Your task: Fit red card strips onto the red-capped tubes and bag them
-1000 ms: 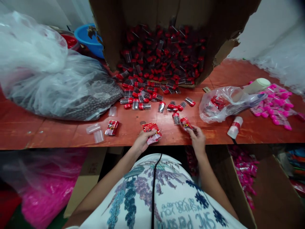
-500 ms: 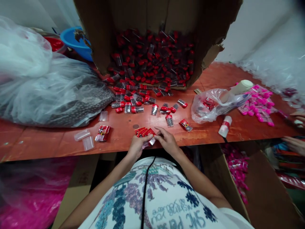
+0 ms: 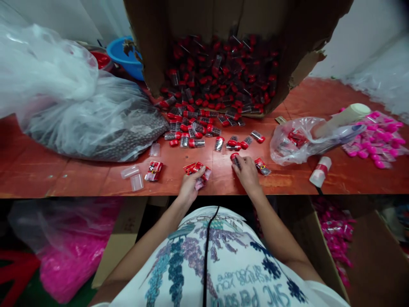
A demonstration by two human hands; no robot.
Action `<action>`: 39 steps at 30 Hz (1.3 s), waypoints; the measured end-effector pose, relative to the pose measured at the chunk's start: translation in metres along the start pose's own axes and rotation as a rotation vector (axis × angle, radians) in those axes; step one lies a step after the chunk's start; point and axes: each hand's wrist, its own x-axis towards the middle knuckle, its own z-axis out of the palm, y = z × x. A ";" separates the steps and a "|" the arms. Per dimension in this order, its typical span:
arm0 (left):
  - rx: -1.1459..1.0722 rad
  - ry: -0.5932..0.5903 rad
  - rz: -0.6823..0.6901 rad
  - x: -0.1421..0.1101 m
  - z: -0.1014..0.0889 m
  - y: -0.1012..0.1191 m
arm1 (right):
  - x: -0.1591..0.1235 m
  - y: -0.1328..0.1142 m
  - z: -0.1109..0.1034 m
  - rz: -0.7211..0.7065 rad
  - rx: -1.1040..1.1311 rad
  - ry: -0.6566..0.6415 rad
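My left hand (image 3: 188, 186) is closed on a small fan of red printed packets (image 3: 198, 169) near the table's front edge. To its right, my right hand (image 3: 249, 174) has its fingers around a small clear bottle (image 3: 234, 157) with a red cap and dark beads inside. Just right of that hand lies a red-and-black packet (image 3: 262, 166). A stack of similar packets (image 3: 154, 171) sits left of my left hand, beside clear plastic tubes (image 3: 137, 182). Behind both hands several red-capped bottles (image 3: 196, 143) lie loose on the table.
A large cardboard box (image 3: 145, 47) on its side spills red-capped bottles. Left stands a plastic bag of dark beads (image 3: 128, 123), with a blue basin (image 3: 123, 55) behind. Right are a thin plastic bag (image 3: 281, 147), a white roll (image 3: 320, 171) and pink-capped pieces (image 3: 372, 138).
My right hand has left the packets and moved right and forward onto the red-capped bottle. My left hand keeps the packets. The view has shifted left, and the other person's hands are out of sight.
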 end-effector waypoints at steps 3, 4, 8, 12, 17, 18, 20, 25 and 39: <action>-0.069 0.028 0.031 0.003 -0.001 0.002 | -0.014 -0.015 0.001 -0.053 0.194 -0.070; -0.091 0.035 0.041 0.003 -0.001 0.002 | -0.021 -0.023 -0.001 -0.079 0.281 -0.087; -0.136 0.029 0.061 0.002 0.002 0.004 | -0.043 -0.052 -0.006 -0.233 0.428 -0.089; -0.126 -0.008 0.055 0.000 0.005 0.003 | -0.047 -0.061 -0.005 -0.301 0.306 -0.012; -0.107 -0.027 0.071 -0.004 0.006 0.000 | -0.047 -0.062 0.000 -0.355 0.225 -0.017; -0.109 -0.024 0.080 -0.005 0.006 0.001 | -0.047 -0.063 0.000 -0.372 0.233 -0.020; -0.106 -0.033 0.095 -0.008 0.006 0.002 | -0.048 -0.064 0.001 -0.376 0.268 -0.019; -0.063 -0.143 0.151 -0.016 0.007 0.004 | -0.050 -0.063 0.002 -0.298 0.359 -0.012; -0.031 -0.128 0.198 -0.021 0.006 0.006 | -0.049 -0.061 -0.008 -0.376 0.385 -0.015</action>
